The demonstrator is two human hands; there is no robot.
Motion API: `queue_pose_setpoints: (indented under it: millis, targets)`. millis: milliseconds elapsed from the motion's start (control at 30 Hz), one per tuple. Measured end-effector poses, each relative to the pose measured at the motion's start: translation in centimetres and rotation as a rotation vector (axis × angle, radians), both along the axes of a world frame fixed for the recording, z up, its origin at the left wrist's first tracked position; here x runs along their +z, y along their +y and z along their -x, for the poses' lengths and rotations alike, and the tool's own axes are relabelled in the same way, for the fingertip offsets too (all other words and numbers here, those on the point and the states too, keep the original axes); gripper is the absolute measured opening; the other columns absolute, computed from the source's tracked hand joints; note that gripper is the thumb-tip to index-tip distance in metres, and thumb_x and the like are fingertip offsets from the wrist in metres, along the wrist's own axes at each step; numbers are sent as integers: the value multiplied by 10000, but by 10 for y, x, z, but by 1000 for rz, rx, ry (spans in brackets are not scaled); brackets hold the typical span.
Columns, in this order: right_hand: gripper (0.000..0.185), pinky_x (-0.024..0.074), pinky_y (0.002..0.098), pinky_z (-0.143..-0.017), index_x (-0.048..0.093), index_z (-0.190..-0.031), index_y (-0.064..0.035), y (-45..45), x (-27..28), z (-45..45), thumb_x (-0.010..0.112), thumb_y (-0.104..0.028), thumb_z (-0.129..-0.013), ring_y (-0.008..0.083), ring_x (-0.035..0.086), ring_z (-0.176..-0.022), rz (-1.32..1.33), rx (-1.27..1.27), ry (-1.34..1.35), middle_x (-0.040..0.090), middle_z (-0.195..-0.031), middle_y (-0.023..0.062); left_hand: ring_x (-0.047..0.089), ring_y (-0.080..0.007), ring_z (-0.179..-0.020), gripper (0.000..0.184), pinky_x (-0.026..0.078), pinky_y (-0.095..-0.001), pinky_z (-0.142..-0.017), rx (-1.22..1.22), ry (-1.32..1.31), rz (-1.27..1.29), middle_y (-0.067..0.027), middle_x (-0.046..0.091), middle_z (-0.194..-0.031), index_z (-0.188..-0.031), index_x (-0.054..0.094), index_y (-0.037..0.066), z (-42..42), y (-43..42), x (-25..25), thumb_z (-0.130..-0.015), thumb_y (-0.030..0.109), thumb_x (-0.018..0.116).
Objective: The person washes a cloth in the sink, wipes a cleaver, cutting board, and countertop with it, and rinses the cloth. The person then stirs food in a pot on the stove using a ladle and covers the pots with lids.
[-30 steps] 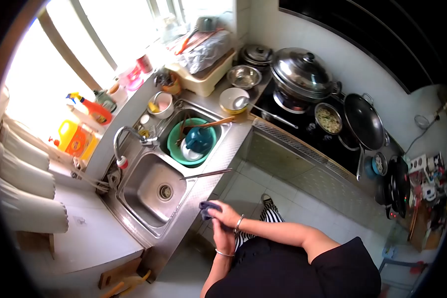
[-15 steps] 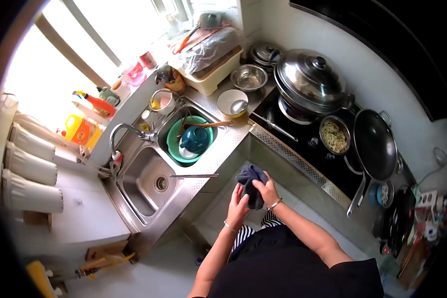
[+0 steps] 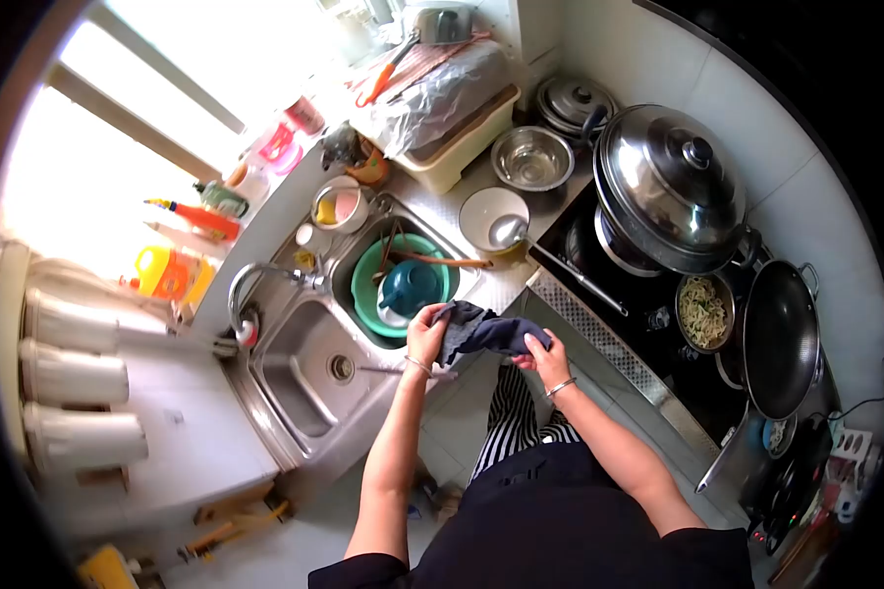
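A dark blue-grey cloth (image 3: 486,332) is stretched between my two hands in front of the counter corner. My left hand (image 3: 426,337) grips its left end, close to the sink edge. On the right, my right hand (image 3: 546,357) pinches the other end. Just beyond the left hand, a green basin (image 3: 367,294) sits in the far sink bowl with a teal bowl (image 3: 413,286) and wooden utensils inside. Chopsticks (image 3: 378,370) lie by the near sink bowl (image 3: 300,385), partly behind my left wrist.
On the black stove (image 3: 570,231) at the right stand a large lidded steamer (image 3: 673,187), a small pan of noodles (image 3: 704,312) and a wok (image 3: 781,329). A white bowl (image 3: 481,211) with a ladle sits beside the stove. The faucet (image 3: 241,294) arches over the sink.
The cloth was bunched between my close-together hands; now it is spread out lengthwise. My hands have moved apart, the left toward the sink. The view has shifted.
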State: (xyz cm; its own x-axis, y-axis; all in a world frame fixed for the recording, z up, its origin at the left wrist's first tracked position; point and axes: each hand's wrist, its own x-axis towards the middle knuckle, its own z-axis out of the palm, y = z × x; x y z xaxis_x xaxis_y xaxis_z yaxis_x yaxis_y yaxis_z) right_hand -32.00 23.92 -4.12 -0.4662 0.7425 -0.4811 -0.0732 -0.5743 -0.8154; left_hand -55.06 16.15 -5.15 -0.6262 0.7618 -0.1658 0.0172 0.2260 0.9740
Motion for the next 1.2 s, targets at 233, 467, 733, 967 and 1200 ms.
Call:
queue_pose_setpoints:
  millis: [233,467,733,967,1200]
  targets:
    - [550,399,317,-954,488,-1249,-11,20,-73,36,671,-222,-775,225,513,-1117,-276,380,-146,544,-1207,133,291,-349,-1322,667,286,-610,-990,-433,996,465,-142,330,-1426,-1358,364,136,15,36,-25,-787,361,626]
    - [326,477,375,-881,580,-1086,-113,42,-29,3,599,-78,-762,303,581,-1037,-885,81,-543,605,-1079,155,269,-377,-1326,662,274,-597,-999,-551,1009,527,-167,268,-1451,-1343,388,111,-14,35,-8,-753,251,655]
    - [558,312,413,-1056,458,-1259,-55,137,-42,-51,622,-49,-725,312,404,-1242,-1138,46,-937,480,-1296,128,599,-308,-1026,310,464,-334,-882,-516,360,-93,-195,608,-1102,-1170,546,2,-98,116,14,-863,48,545]
    - [601,239,461,-1084,439,-1283,-94,137,-49,-44,641,-95,-717,267,393,-1257,-1112,73,-1030,473,-1309,92,585,-240,-1080,323,451,-304,-905,-491,84,10,-182,600,-1152,-1238,502,-4,-132,140,-3,-933,101,480]
    - [229,384,394,-825,608,-981,-147,146,-55,-52,626,-116,-755,234,565,-924,-1165,-38,-1069,595,-928,34,531,-185,-1137,368,412,-286,-963,-445,-141,-5,-135,552,-1241,-1291,444,-20,-148,145,-26,-934,62,477]
